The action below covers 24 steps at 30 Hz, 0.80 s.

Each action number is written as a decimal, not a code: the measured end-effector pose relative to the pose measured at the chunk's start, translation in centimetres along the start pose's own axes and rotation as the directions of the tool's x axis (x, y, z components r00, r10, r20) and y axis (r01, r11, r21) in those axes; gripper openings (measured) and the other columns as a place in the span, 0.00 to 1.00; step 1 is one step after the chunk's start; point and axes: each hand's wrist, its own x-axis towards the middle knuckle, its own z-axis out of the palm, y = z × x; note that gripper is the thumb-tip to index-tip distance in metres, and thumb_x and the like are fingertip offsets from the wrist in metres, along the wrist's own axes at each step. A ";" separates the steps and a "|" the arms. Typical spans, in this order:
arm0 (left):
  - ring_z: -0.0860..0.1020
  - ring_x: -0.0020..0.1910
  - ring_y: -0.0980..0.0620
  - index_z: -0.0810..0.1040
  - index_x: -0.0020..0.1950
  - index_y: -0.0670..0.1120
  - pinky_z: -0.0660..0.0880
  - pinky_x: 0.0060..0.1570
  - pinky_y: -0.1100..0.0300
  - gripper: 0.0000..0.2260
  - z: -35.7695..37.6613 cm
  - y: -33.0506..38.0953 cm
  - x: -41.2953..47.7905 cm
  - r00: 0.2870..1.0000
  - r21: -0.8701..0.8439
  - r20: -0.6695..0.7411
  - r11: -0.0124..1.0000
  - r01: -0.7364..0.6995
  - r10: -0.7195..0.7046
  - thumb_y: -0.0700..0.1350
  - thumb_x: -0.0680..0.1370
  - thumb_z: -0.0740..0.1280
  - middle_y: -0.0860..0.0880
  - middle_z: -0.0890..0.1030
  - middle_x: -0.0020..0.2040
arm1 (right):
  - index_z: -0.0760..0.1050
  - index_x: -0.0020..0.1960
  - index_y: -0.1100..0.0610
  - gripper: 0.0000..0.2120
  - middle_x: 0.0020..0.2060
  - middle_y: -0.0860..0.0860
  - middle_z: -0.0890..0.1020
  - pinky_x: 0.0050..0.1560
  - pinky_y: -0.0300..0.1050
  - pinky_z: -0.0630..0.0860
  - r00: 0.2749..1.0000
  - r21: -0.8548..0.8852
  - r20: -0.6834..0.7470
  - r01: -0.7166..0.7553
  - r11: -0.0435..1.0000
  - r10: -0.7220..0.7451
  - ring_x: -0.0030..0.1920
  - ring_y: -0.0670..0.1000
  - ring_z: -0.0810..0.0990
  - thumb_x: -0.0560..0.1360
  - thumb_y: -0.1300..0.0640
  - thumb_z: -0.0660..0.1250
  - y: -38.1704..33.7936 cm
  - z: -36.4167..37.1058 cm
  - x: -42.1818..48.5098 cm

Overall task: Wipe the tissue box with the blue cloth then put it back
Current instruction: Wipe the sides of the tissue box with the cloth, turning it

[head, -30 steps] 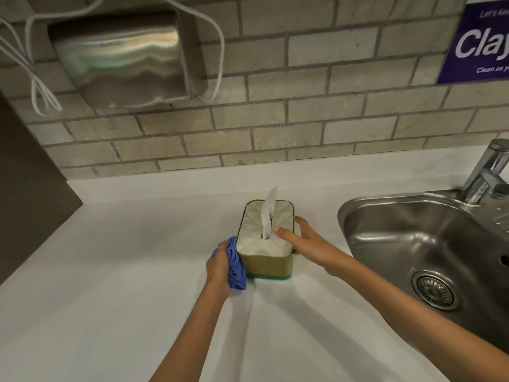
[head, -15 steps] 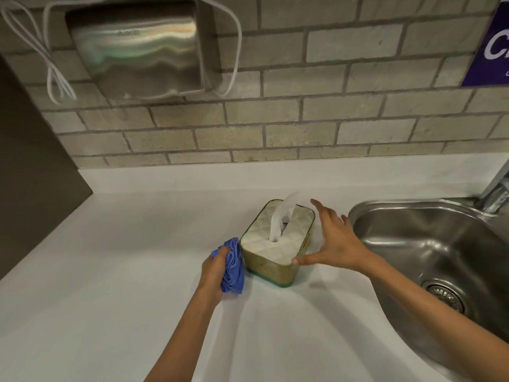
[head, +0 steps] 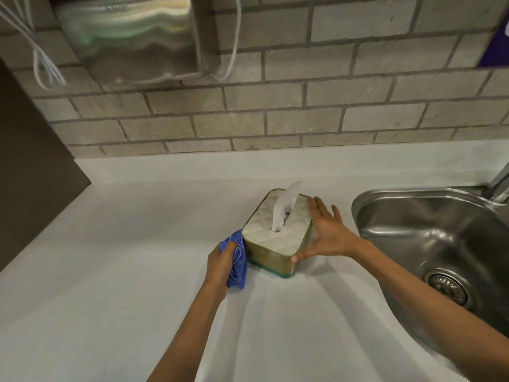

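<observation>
The white desk (head: pixel 115 285) fills the lower part of the view and meets a wall of grey brick tiles (head: pixel 303 100) at the back. A steel sink (head: pixel 429 232) is set into the desk on the right, its drain (head: pixel 447 286) near the picture's edge and the base of a tap (head: pixel 500 183) just showing above it. A shiny metal dispenser (head: pixel 129 37) hangs on the wall at upper left with white cables (head: pixel 41 59) looping beside it. A sliver of a purple sign (head: pixel 497 48) sits at the upper right edge; no writing on it can be read, and no brand or label shows on anything else.

The tissue box (head: pixel 275 238) stands on the desk between the two hands, just left of the sink, turned at an angle to the wall. It has a pale quilted top, dull gold sides and a green rim at the bottom, and a white tissue (head: pixel 285 208) sticks up from the slot.

Both bare forearms reach in from below. The right hand (head: pixel 327 232) is spread wide, flat along the box's right side, the thumb tip at the near corner and the fingertips by the far corner; its grip is open and braces the box rather than clasping it. The left hand (head: pixel 220 260) is curled with its grip closed around a bunched blue cloth (head: pixel 237 260), pressing it against the box's left side near the bottom.
</observation>
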 end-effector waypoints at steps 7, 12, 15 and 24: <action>0.80 0.31 0.54 0.77 0.44 0.46 0.76 0.27 0.66 0.06 -0.1 2.3 -0.7 0.992 -0.051 0.001 0.991 -0.127 0.127 0.42 0.77 0.61 0.48 0.80 0.36 | 0.48 0.75 0.55 0.58 0.73 0.51 0.57 0.71 0.42 0.60 0.999 0.360 0.023 -0.036 0.932 0.030 0.71 0.47 0.60 0.55 0.34 0.72 0.5 -1.6 0.8; 0.78 0.37 0.51 0.76 0.39 0.51 0.77 0.34 0.63 0.08 0.5 4.5 -1.5 0.972 -0.049 -0.022 0.970 -0.237 0.236 0.42 0.77 0.62 0.49 0.79 0.38 | 0.57 0.69 0.54 0.39 0.62 0.49 0.68 0.59 0.37 0.67 0.994 0.582 0.093 -0.106 0.806 0.063 0.62 0.47 0.69 0.67 0.38 0.68 0.5 -2.5 1.6; 0.77 0.39 0.49 0.75 0.38 0.50 0.75 0.40 0.59 0.08 1.1 5.4 -1.8 0.960 -0.051 -0.040 0.959 -0.278 0.276 0.42 0.77 0.63 0.48 0.79 0.38 | 0.62 0.61 0.54 0.21 0.60 0.52 0.69 0.60 0.43 0.64 0.990 0.609 0.118 -0.135 0.781 0.079 0.62 0.51 0.68 0.74 0.43 0.58 0.3 -2.9 2.0; 0.75 0.39 0.50 0.77 0.44 0.46 0.73 0.39 0.61 0.03 3.3 6.3 -1.7 0.903 0.111 -0.122 0.910 -0.399 0.411 0.45 0.75 0.68 0.50 0.78 0.37 | 0.61 0.62 0.58 0.61 0.57 0.50 0.68 0.63 0.43 0.62 0.978 0.562 0.186 -0.181 0.807 0.089 0.62 0.48 0.67 0.42 0.17 0.54 0.0 -4.1 1.8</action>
